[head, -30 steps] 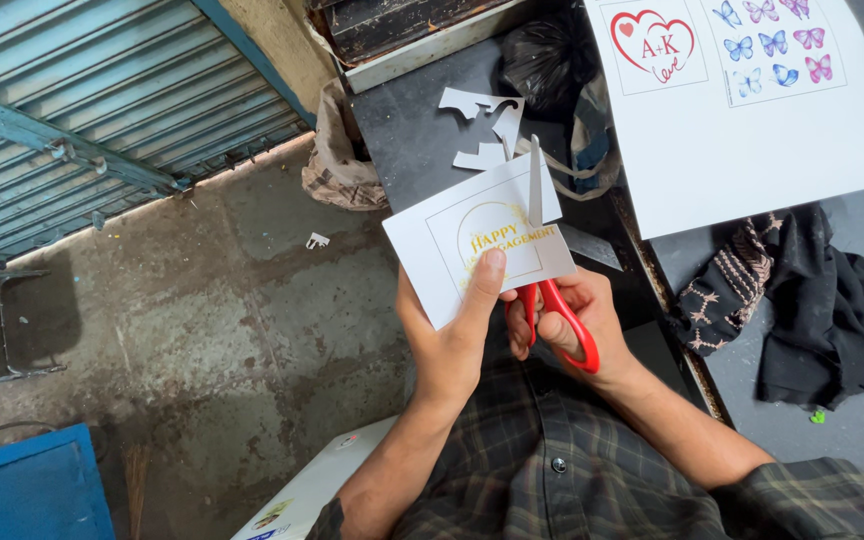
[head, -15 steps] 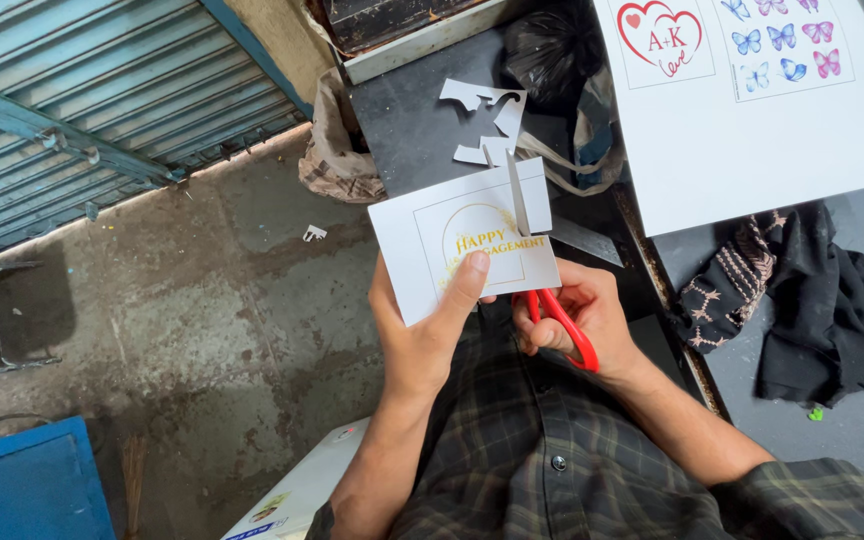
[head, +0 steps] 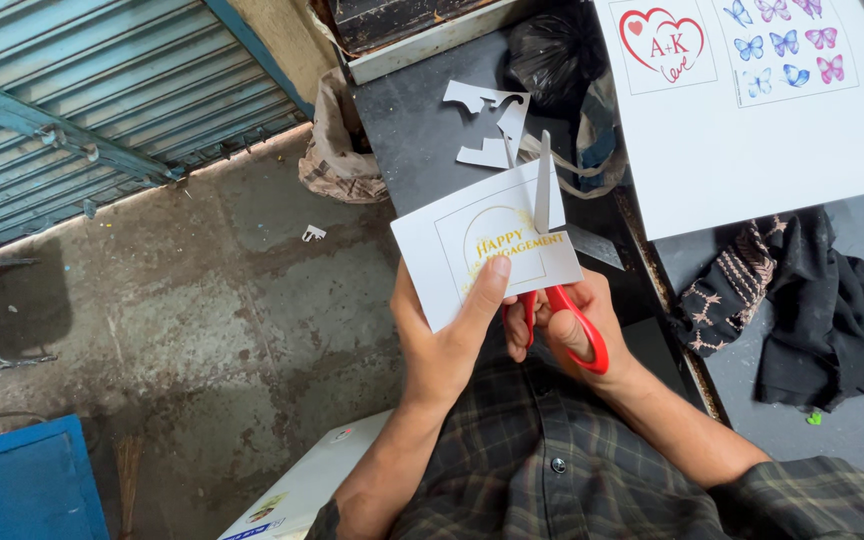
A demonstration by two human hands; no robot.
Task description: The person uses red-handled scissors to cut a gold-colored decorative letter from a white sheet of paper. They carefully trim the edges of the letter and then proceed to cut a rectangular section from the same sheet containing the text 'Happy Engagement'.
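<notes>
- Two hands in the middle of the head view, but starting from the far left: a ribbed blue metal shutter (head: 62,90) fills the top corner, with a stained concrete floor (head: 232,300) below it and one tiny paper scrap (head: 313,233) lying out there on its own.
- Bottom left there's a blue box (head: 22,480) sitting on the floor.
- Left hand (head: 442,340) pinches a white printed card (head: 472,240) with a gold round design, thumb pressed flat on its front, the other fingers curled behind it. So the card is up in the air in front of the plaid shirt (head: 552,460), over the near edge of the dark table (head: 412,110).
- Just above the card, a few white offcuts (head: 492,110) lie on that table.
- Right hand (head: 572,325) is closed through the loops of the red-handled scissors (head: 562,300); the blade sticks straight up through the card's right part, handles pulled close together.
- Further right, a big white sheet (head: 752,150) with a red heart and small butterflies lies flat.
- Below it, a crumpled black cloth (head: 822,310) next to a patterned one (head: 727,285).
</notes>
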